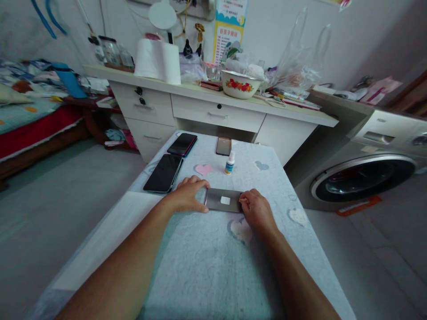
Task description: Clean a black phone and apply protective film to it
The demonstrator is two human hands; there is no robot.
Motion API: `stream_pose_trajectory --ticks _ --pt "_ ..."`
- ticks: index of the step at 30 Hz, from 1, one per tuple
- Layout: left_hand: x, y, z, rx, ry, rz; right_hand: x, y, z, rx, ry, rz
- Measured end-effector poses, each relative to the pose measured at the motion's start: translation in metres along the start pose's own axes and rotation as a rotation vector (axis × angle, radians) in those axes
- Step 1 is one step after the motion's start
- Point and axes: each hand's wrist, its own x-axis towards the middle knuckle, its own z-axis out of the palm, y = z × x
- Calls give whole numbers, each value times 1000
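A grey phone [223, 200] lies flat on the cloth-covered table [200, 258] with a small white square on its screen. My left hand [187, 193] grips the phone's left end, thumb below and fingers curled over the top. My right hand [255, 209] is closed at the phone's right end, its fingertips pinched at the edge. Whatever they pinch is too small to make out. A small white dropper bottle [229, 162] with a blue label stands just behind the phone.
Three more phones lie at the table's far end: a large black one [164, 173], a dark red-edged one [182, 144] and a brownish one [223, 146]. Behind stands a white desk [213, 111] with a flowered bowl [239, 83]. A washing machine [367, 164] is at right, a bed [30, 115] at left.
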Motion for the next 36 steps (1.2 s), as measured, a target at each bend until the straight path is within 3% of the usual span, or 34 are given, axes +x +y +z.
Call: stream_pose_trajectory --ticks 6,20,30,36 --pt "0 1 0 -3 -4 2 2 -3 -1 18 3 -22" --pt "-1 1 -1 -19 10 22 -1 35 -14 26 29 108" --pt "0 -1 1 -10 5 28 -5 34 -20 57 -54 30" --pt "1 -3 2 -23 21 39 -4 29 -12 71 -29 -50"
